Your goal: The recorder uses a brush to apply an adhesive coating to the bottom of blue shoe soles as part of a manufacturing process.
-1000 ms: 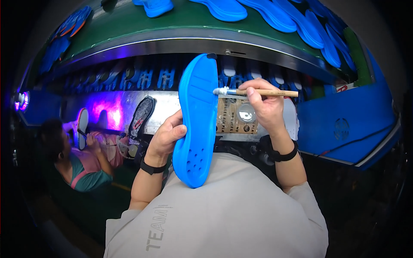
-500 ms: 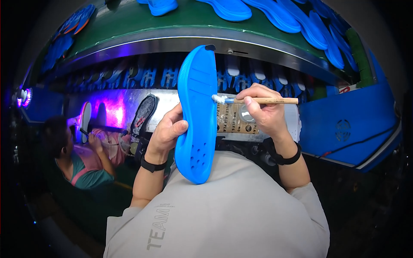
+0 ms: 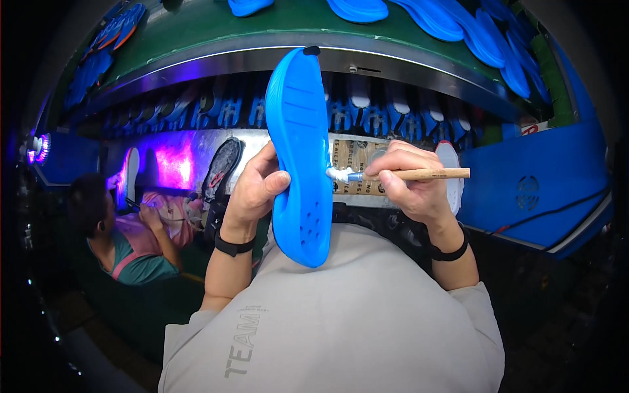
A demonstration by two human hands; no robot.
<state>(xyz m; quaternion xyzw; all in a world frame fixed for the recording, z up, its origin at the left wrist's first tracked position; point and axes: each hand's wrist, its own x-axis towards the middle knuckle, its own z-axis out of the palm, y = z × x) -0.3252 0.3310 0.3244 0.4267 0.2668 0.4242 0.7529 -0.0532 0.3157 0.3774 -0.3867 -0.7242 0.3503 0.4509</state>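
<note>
A blue shoe sole [image 3: 303, 154] stands lengthwise before me, its black-marked tip pointing away and its end with several small holes near my shirt. My left hand [image 3: 259, 188] grips its left edge, thumb on the upper face. In my right hand [image 3: 414, 180] is a brush [image 3: 432, 173] with a wooden handle, held level between thumb and fingers. Its whitish wet bristles touch the sole's right edge about midway along. Behind my right fingers, a round clear-looking dish is partly hidden on a brown printed cardboard sheet [image 3: 354, 152].
A green conveyor belt [image 3: 216, 40] with several blue soles runs across the far side behind a metal rail. Under it are rows of shoe parts. A dark shoe upper [image 3: 223, 167] lies on the metal bench, left. A white sole [image 3: 449, 173] is at right. A co-worker [image 3: 131, 229] sits left.
My right hand has drawn the brush nearer to me along the sole's right edge. The sole has shifted slightly away from me and tilted a little. Soles on the belt have moved right.
</note>
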